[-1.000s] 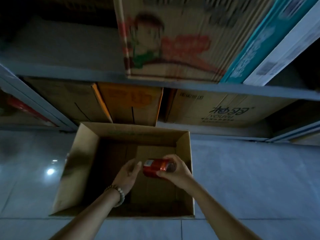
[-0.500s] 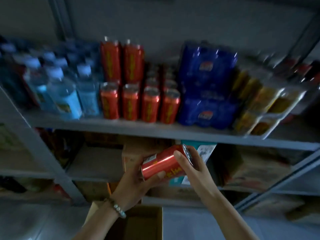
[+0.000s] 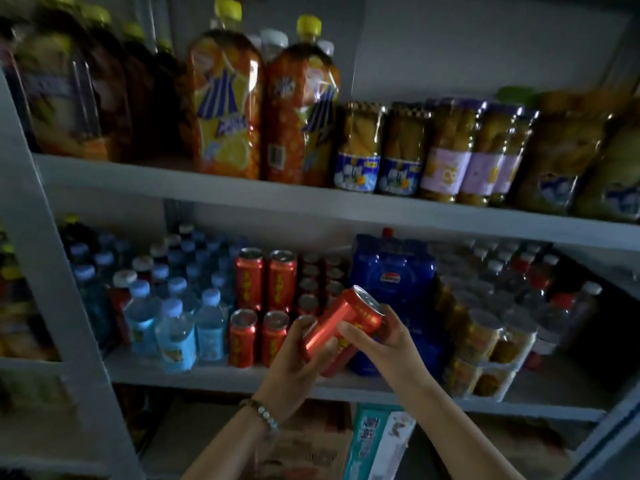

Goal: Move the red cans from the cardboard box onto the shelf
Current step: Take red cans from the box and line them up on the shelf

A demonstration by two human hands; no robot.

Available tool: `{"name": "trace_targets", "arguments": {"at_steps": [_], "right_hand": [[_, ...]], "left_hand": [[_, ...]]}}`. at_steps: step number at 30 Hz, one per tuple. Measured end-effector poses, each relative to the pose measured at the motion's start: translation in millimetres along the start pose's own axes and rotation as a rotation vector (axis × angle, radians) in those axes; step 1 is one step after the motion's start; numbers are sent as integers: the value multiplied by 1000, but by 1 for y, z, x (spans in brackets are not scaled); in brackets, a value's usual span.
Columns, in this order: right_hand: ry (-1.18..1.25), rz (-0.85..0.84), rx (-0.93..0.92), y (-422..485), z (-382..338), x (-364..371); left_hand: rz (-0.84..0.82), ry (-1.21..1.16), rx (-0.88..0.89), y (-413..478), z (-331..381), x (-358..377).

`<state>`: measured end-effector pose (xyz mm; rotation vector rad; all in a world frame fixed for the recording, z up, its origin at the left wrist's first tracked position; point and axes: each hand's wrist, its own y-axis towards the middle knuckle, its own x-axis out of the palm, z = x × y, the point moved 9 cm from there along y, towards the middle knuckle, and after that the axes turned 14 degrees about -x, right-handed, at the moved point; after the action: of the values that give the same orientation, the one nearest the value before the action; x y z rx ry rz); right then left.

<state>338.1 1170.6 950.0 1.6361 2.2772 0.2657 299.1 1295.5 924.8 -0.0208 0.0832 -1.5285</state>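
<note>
Hands meet around a single red can in front of a dim stockroom shelf. The can is tilted, its silver top toward the upper right, and it is clear of the board. The left hand, a beaded bracelet at its wrist, curls its fingers round the can's lower end. The right hand grips the upper part, thumb and fingers wrapped just below the rim.

The can hangs just in front of a block of matching red cans standing upright on the middle level, some stacked two high. Small water bottles stand to their left and a blue shrink-wrapped pack to their right. On the level above are large orange drink bottles and jars of yellow fruit. Cartons sit on the level below; the cardboard box the cans come from cannot be picked out among them.

The step in hand looks to be the placing: the can is out of the box and raised to shelf height, but not yet set down. The next move calls for turning it upright and lowering it onto a free spot among its fellows, probably at the front right of the block beside the blue pack. The hands hide that patch of board, so whether it is free cannot be told. Care is needed not to knock the front row, which stands close together near the shelf's edge.
</note>
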Motion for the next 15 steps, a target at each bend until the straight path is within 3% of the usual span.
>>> {"name": "trace_targets", "arguments": {"at_steps": [3, 7, 10, 15], "right_hand": [[-83, 35, -34, 24, -3, 3], [-178, 89, -22, 58, 14, 7], [-187, 145, 20, 79, 40, 5], [-193, 214, 53, 119, 77, 6]], "left_hand": [[-33, 97, 14, 19, 13, -20], [250, 583, 137, 59, 43, -89], [348, 856, 283, 91, 64, -118], [353, 1184, 227, 151, 55, -134]]}}
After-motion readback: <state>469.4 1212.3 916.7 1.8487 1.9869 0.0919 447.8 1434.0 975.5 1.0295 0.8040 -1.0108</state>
